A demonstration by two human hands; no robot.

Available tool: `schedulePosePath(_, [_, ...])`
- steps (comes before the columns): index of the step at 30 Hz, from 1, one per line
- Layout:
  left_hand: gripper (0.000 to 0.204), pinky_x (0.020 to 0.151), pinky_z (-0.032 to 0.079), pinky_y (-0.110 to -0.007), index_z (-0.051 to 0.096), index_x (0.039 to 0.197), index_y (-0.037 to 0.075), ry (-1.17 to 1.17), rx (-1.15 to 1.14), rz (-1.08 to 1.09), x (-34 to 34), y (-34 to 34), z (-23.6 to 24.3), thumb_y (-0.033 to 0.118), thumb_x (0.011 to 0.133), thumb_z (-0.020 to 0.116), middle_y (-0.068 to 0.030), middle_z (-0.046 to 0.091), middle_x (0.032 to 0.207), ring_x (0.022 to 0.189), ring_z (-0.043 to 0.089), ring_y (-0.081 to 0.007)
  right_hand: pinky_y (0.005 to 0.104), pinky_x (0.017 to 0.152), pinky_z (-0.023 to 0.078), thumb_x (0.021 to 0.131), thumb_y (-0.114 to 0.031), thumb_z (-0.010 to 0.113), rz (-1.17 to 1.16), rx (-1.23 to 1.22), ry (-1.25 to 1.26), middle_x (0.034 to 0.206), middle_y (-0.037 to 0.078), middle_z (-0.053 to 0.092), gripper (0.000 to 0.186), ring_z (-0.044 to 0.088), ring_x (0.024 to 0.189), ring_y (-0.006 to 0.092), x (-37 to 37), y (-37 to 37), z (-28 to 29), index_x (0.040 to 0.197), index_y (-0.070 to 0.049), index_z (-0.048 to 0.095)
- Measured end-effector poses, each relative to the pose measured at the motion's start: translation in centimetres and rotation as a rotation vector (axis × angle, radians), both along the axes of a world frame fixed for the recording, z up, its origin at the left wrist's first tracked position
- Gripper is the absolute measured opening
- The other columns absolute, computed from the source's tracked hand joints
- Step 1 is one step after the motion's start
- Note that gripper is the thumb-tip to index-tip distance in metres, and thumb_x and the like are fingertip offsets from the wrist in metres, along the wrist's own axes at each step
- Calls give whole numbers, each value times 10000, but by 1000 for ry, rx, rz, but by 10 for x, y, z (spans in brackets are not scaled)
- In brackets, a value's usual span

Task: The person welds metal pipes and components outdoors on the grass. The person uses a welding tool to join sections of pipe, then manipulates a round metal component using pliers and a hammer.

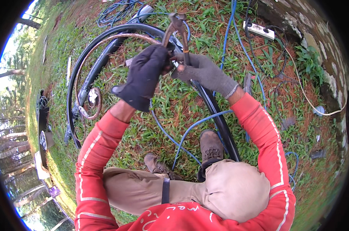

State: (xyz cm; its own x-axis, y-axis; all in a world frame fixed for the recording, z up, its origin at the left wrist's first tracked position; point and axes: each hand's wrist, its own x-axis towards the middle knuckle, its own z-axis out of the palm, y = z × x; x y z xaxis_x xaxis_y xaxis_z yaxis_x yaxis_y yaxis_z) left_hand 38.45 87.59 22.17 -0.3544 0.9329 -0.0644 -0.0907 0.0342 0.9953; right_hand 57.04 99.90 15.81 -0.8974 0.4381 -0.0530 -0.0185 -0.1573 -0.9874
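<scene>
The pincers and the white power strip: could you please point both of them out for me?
Pincers (177, 24): head view, on the joint where the two handles meet.
White power strip (258, 30): head view, on the middle of its white casing.

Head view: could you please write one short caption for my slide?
Gloved hands hold a pair of pincers by a curved black tube, above grass.
</scene>
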Motion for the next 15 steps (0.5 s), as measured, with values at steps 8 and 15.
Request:
schedulePosePath(8, [620,1115,532,-365,573,1650,-2,595,-104,-217,92,7,-59,339,1145,688,-146,665,1482,1343,603,-185,370,936,662,1150,-154,587,-512,-671,228,1268,114,740,289,762,1093,195,65,-63,-39,1369,16,671])
schedulePosePath(15, [425,833,632,-289,783,1399,44,87,-253,-141,29,-14,-85,382,1166,674,-56,815,1138,964,783,-140,357,501,546,1096,-190,589,-794,-419,-145,721,57,651,156,653,522,203,125,-26,-32,1064,-48,646])
